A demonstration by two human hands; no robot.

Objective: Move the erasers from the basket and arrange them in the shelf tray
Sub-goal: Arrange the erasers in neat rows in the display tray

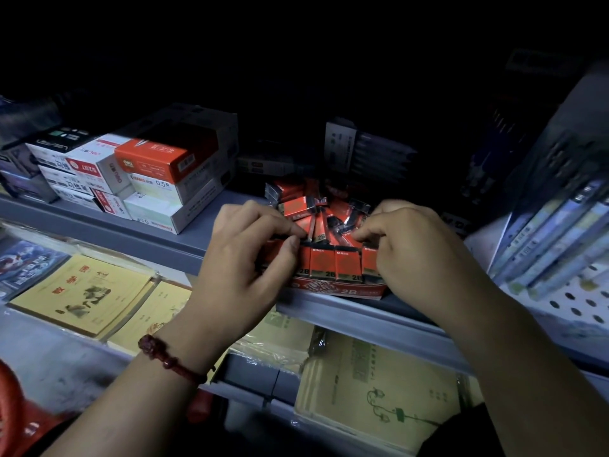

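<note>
**Item: erasers in shelf tray, front row being squared up**

Location: red cardboard tray (336, 289) at the front lip of the grey shelf (131, 232), to the right of stacked stationery boxes (148, 166).

Contents: one row of red erasers (346, 263) stood upright against the tray's front wall, side by side and touching, "2B" marks facing out, presumably so that shoppers could read them. Behind the row lay a heap of loose erasers (316, 212), tilted every way and not yet arranged.

Hands: held apart, one at each end of the row. The left hand (244, 258), with a red bead bracelet (168, 359) at the wrist, pinched the top of the left end. The right hand (415, 255) pinched the right end likewise. This grip probably served to press the row together and level its tops.

Basket: not clearly in view.

Below: yellow notebooks (82, 295) on the lower shelf.

Status: judged partly done, with the heap left to sort.
</note>
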